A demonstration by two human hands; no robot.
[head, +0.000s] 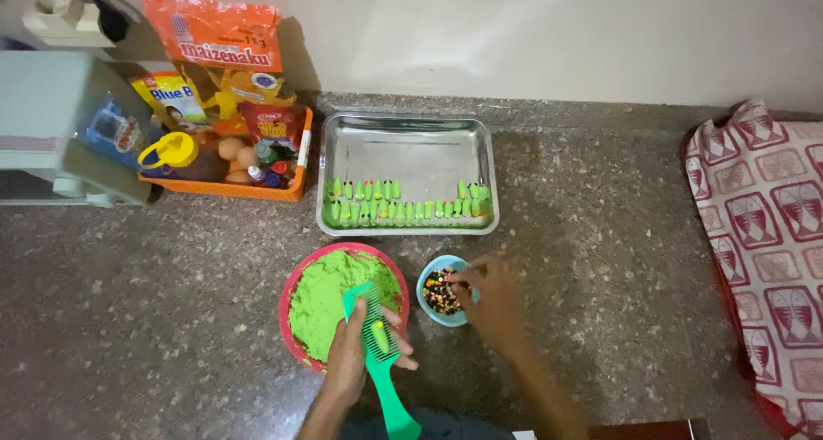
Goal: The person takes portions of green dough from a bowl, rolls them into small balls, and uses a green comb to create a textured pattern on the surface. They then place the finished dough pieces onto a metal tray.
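Observation:
My left hand (353, 354) holds a green comb (378, 354) over the edge of a red bowl (293, 279) filled with green dough (330, 290). A small piece of green dough lies on the comb's teeth. My right hand (490, 296) reaches into a small blue bowl (426, 279) of coloured sprinkles (441, 293), fingertips pinched among them. Beyond the bowls, a metal tray (407, 149) holds two rows of small shaped green dough pieces (403, 202) along its near edge.
An orange basket (257, 190) at the back left holds eggs, small bottles and packets, with an orange bag behind it. A grey box stands at far left. A red and white patterned cloth (763, 226) lies at the right. The counter is speckled stone.

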